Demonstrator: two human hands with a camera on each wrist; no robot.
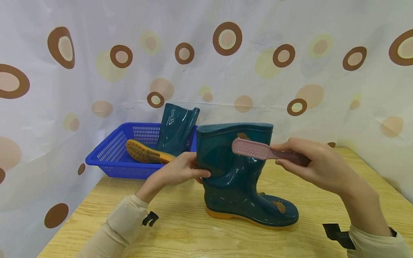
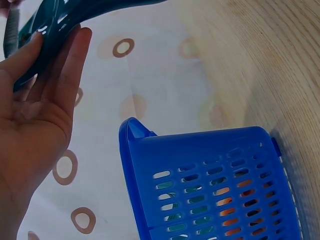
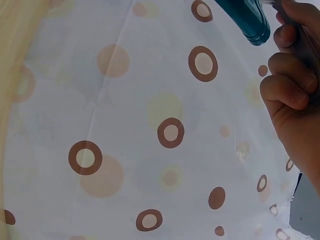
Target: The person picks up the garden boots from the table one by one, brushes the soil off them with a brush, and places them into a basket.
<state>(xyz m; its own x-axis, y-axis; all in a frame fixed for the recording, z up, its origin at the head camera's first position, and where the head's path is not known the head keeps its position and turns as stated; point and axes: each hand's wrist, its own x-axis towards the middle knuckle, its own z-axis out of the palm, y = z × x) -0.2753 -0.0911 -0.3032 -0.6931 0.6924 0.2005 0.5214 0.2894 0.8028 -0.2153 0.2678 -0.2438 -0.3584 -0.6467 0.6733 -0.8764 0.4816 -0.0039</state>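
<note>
A dark teal rubber boot [image 1: 226, 186] with a yellow sole stands upright on the table, toe pointing right. Brown smudges that look like mud [image 1: 279, 206] mark its toe and its shaft near the top. My left hand [image 1: 177, 168] grips the back of the shaft, thumb on the near side; the left wrist view shows the same hand [image 2: 45, 105] round the boot's edge. In my right hand [image 1: 317, 165] is the handle of a pink brush [image 1: 253, 148], its head against the upper shaft. Its bristles are hidden. Curled fingers show on the handle in the right wrist view.
Behind my left hand, a blue plastic basket [image 1: 129, 171] sits at the table's back left. It contains a second teal boot [image 1: 175, 129], with a yellow sole [image 1: 138, 150] showing. A spotted curtain [image 1: 251, 82] hangs behind the wooden table [image 1: 180, 229].
</note>
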